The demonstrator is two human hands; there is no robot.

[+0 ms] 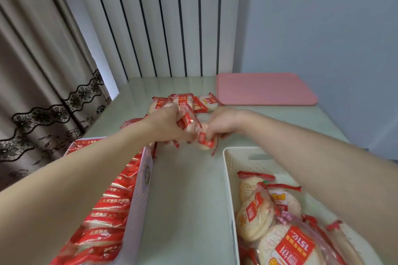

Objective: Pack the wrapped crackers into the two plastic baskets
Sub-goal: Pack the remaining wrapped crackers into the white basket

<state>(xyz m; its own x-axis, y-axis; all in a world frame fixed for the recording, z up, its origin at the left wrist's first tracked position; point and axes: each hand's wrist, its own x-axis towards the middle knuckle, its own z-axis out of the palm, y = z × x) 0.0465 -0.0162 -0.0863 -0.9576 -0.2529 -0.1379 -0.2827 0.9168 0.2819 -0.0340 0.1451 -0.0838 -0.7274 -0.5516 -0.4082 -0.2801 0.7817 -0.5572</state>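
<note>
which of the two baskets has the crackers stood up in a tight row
The left basket: its red packs stand on edge in a row. In the right basket the packs lie flat and loose.

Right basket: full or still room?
Still room. The right basket holds wrapped crackers only at its near end; its far floor is bare.

left basket (142, 196) | right basket (231, 180) | cracker pile (183, 102) behind, between | tray (265, 89) far right

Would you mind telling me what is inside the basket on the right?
The cream basket holds several wrapped crackers lying loosely near its close end. The right forearm crosses over it, hiding part of the interior.
</note>
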